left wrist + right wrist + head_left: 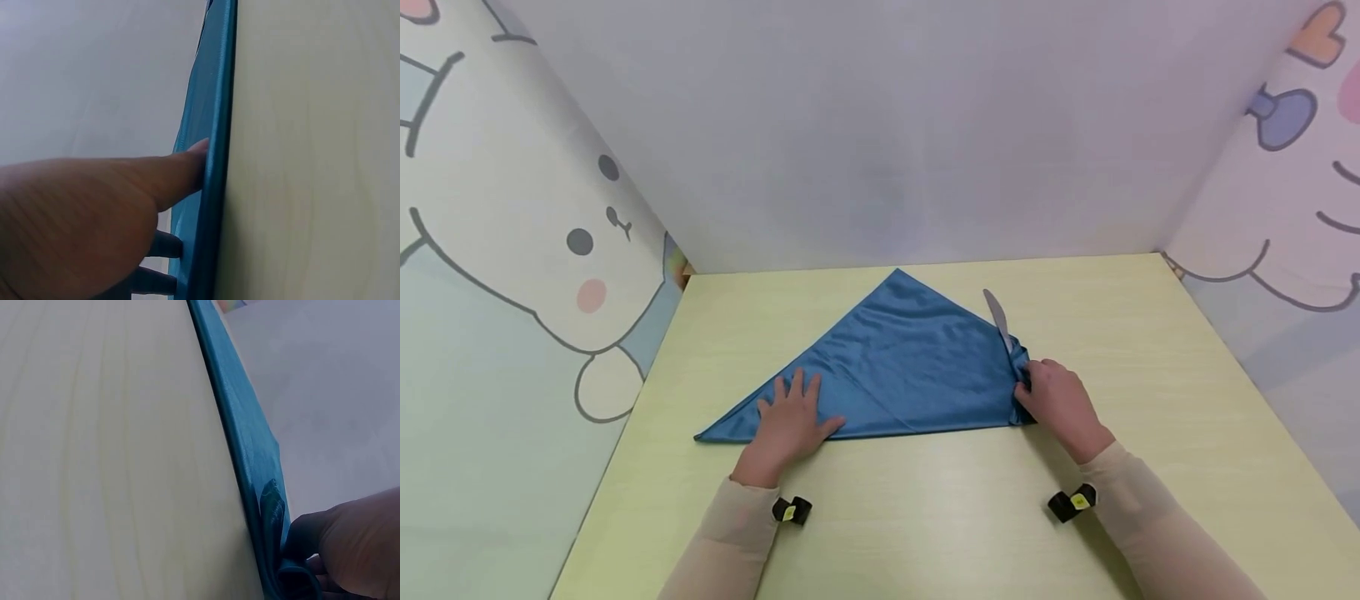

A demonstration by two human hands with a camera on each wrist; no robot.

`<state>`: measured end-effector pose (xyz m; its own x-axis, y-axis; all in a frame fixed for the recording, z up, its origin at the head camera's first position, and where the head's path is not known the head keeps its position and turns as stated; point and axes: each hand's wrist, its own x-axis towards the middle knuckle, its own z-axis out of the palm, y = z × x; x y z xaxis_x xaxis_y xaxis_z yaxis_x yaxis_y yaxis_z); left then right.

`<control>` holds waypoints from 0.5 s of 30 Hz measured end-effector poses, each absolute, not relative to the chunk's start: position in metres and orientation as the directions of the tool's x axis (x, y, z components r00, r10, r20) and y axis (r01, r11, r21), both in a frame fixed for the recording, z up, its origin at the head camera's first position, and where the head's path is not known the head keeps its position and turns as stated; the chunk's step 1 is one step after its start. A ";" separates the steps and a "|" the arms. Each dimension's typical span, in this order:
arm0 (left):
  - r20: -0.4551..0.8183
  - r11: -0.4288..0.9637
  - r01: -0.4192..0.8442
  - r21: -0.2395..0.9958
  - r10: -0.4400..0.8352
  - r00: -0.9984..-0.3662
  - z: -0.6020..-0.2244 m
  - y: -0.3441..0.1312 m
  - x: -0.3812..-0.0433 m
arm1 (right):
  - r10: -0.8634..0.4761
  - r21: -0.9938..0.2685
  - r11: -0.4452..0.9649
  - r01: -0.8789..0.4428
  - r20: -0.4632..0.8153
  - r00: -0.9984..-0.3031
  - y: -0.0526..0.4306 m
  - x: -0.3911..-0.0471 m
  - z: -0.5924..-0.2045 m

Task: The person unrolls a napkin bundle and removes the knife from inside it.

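Note:
A satiny blue cloth [917, 358], folded to a triangle, lies on the table with its point toward the back wall. My left hand [790, 425] rests flat on its left part, fingers spread. The left wrist view has the thumb [178, 175] lying on the cloth by its folded front edge. At the right end the cloth is rolled or bunched, and my right hand [1060, 404] grips this roll [273, 515] between thumb and fingers. From the roll's far end sticks a table knife [996, 315], its blade showing; the rest is hidden in the cloth.
The pale wooden table [895, 517] extends around the cloth. A plain white wall [910, 150] stands along its back edge. Side panels with cartoon animals, the left panel [490, 250] and the right panel [1285, 192], flank the table.

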<state>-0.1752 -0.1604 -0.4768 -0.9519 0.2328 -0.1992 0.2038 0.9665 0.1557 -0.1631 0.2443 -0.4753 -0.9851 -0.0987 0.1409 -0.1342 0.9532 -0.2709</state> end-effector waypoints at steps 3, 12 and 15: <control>-0.199 0.967 0.206 0.151 0.234 -0.952 -0.476 -0.160 -0.176 | -0.093 -0.271 0.954 -0.129 0.143 -0.985 0.245 -0.163 -0.477; -0.199 0.966 0.205 0.159 0.234 -0.952 -0.476 -0.161 -0.175 | -0.070 -0.274 0.954 -0.119 0.181 -0.981 0.251 -0.164 -0.477; -0.197 0.966 0.205 0.156 0.234 -0.952 -0.476 -0.161 -0.175 | -0.060 -0.283 0.953 -0.110 0.181 -0.982 0.252 -0.164 -0.478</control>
